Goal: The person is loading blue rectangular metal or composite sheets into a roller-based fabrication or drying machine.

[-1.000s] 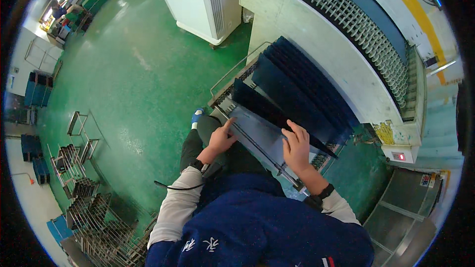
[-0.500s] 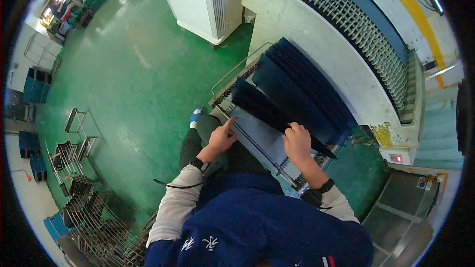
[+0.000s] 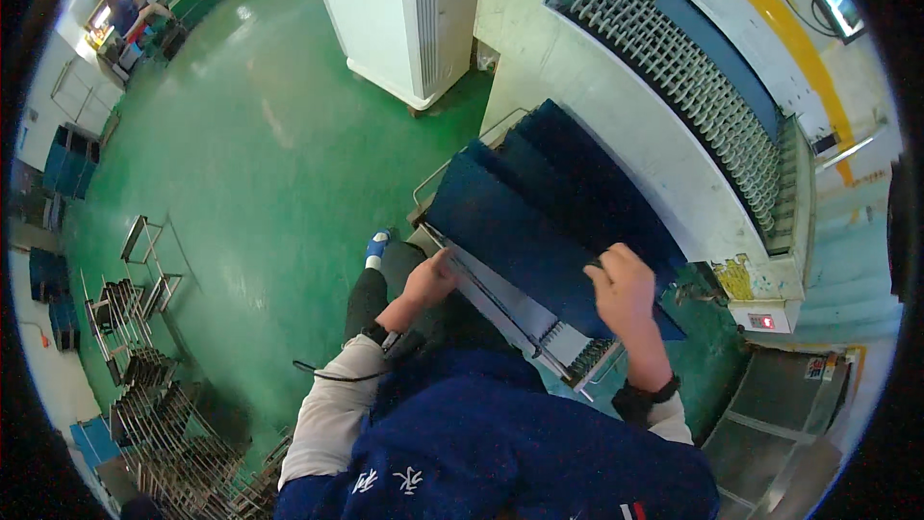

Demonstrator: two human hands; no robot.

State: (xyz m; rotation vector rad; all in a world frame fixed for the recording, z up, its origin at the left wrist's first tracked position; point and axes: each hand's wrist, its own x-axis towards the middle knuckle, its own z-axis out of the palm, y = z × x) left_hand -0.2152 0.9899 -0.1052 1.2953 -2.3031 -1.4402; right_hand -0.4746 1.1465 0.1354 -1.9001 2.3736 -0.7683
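Observation:
A metal rack (image 3: 493, 300) stands against my legs, holding several thin dark blue panels (image 3: 510, 221) that fan out and lean. The nearest panel tilts toward me, its broad face showing. My left hand (image 3: 431, 279) is closed at the rack's near rail, fingers curled around it. My right hand (image 3: 626, 291) is over the right part of the front panels, fingers curled and thumb toward the panel face. Whatever is between those fingertips is hidden. Along the rack's lower right end runs a toothed strip (image 3: 589, 356).
Beyond the rack stands a pale machine (image 3: 577, 67) with a bed of white rollers (image 3: 683, 67). A white cabinet (image 3: 385, 19) is at the top. Empty metal racks (image 3: 173, 414) crowd the lower left of the green floor (image 3: 241, 154). A grey metal unit (image 3: 780, 414) sits at lower right.
The front panels have swung toward me, covering much of the rack's pale base. My right hand has shifted right, and my left hand's extended finger has curled in at the rail.

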